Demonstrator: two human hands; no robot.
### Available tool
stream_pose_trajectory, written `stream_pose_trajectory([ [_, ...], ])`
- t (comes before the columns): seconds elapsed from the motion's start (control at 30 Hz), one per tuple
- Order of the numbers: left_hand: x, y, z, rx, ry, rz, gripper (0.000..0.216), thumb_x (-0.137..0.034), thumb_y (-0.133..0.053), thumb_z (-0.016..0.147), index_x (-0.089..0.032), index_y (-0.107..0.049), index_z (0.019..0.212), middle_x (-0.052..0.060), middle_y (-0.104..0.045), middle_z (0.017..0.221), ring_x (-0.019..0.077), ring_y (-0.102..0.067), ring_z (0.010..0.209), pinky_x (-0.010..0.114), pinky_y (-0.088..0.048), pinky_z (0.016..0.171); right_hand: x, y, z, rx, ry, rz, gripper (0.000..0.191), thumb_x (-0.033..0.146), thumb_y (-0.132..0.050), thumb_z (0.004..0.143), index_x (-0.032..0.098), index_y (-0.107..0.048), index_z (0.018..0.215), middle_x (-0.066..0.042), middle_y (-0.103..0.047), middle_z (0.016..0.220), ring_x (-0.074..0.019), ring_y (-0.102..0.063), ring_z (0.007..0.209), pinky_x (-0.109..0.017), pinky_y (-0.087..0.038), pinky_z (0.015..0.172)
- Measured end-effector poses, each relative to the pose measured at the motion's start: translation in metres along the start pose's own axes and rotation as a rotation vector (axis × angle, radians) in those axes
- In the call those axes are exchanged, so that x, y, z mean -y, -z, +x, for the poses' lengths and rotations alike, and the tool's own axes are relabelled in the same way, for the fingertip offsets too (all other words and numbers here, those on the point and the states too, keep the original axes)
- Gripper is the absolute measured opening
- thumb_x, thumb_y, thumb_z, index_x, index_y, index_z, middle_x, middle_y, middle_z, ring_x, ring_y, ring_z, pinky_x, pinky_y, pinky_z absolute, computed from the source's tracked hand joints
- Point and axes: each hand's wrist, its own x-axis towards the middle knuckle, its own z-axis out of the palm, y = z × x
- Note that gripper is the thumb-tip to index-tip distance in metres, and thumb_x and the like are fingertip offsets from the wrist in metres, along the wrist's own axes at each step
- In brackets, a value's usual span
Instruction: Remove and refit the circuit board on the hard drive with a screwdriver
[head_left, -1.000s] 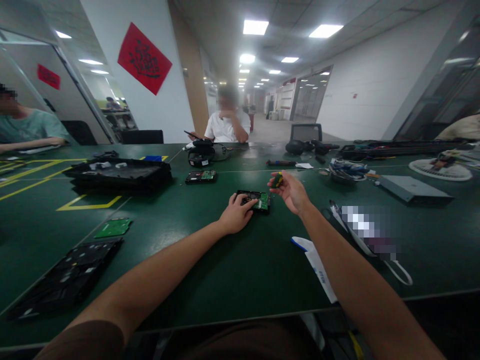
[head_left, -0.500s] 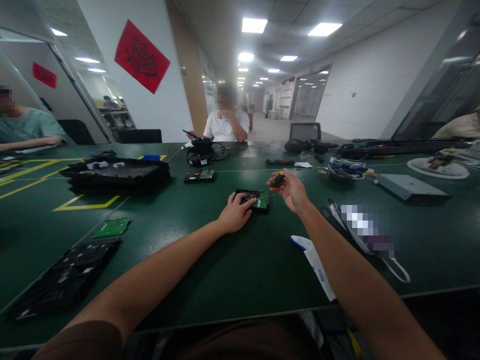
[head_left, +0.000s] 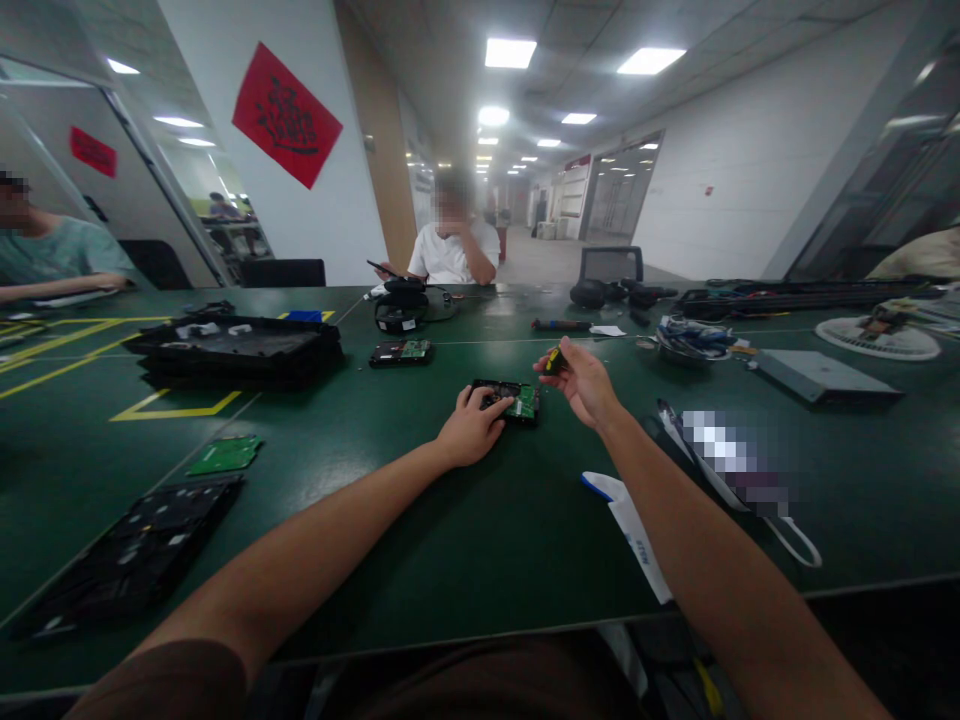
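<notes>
While the left hand (head_left: 471, 432) lies over the left end of a small rectangular black hard drive with an exposed green circuit board (head_left: 526, 402), its fingers are spread across the top, touching it. Drive sits flat on the dark green desk (head_left: 420, 570), centre of frame. Right hand (head_left: 586, 385), just right of and above the drive in the frame, pinches a stubby yellow-and-black tool handle (head_left: 554, 362) between thumb and fingers; shaft and tip too small to make out.

Upper left of the drive: a second black drive with a green board (head_left: 401, 352), well apart from both hands. Left side of frame: a loose bare green circuit board (head_left: 226, 455), and just below it a flat black plastic panel (head_left: 139, 550). Farther up, stacked shallow black plastic trays (head_left: 240, 348). Right of centre, a white paper strip with a blue edge (head_left: 634, 535) lies partly behind the right forearm. Right side of frame: a flat grey metal box (head_left: 825, 376). Top centre, across the desk, a person in a white shirt (head_left: 450, 257) sits with one hand raised to the head.
</notes>
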Motion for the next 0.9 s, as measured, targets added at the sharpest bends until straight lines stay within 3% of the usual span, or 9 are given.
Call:
stream_pose_trajectory([
  [0.13, -0.0005, 0.0011, 0.0002, -0.001, -0.004, -0.005, 0.051, -0.038, -0.052, 0.102, -0.038, -0.050, 0.152, 0.008, -0.037, 0.154, 0.0446, -0.023, 0.149, 0.068, -0.030, 0.121, 0.0012, -0.0004, -0.0002, 0.011, -0.027, 0.019, 0.039, 0.057, -0.073, 0.088, 0.019, -0.074, 0.099, -0.006, -0.075, 0.090, -0.0187, -0.073, 0.087, -0.027, -0.063, 0.070],
  [0.4, 0.0010, 0.0009, 0.0002, 0.010, -0.005, -0.014, 0.052, -0.039, -0.053, 0.102, -0.039, -0.049, 0.154, 0.008, -0.036, 0.155, 0.0446, -0.022, 0.150, 0.068, -0.031, 0.119, 0.0001, -0.0025, -0.0017, 0.003, 0.010, -0.048, 0.036, 0.051, -0.086, 0.077, 0.022, -0.067, 0.089, -0.002, -0.074, 0.090, -0.0171, -0.073, 0.086, -0.023, -0.059, 0.063],
  [0.67, 0.0002, -0.0015, 0.0017, -0.018, -0.031, 0.021, 0.050, -0.036, -0.054, 0.102, -0.036, -0.052, 0.151, 0.009, -0.038, 0.153, 0.0395, -0.028, 0.148, 0.065, -0.025, 0.124, 0.0012, -0.0036, -0.0024, 0.012, -0.021, 0.015, 0.040, 0.059, -0.074, 0.087, 0.021, -0.073, 0.098, -0.005, -0.075, 0.087, -0.0188, -0.073, 0.085, -0.027, -0.062, 0.066],
  [0.9, 0.0010, -0.0014, 0.0014, -0.008, -0.018, 0.005, 0.051, -0.037, -0.053, 0.101, -0.037, -0.051, 0.152, 0.009, -0.037, 0.154, 0.0420, -0.025, 0.149, 0.068, -0.029, 0.121, 0.0004, -0.0062, -0.0034, -0.015, 0.011, -0.043, 0.036, 0.052, -0.085, 0.076, 0.022, -0.070, 0.089, -0.002, -0.074, 0.091, -0.0168, -0.072, 0.083, -0.024, -0.057, 0.059],
])
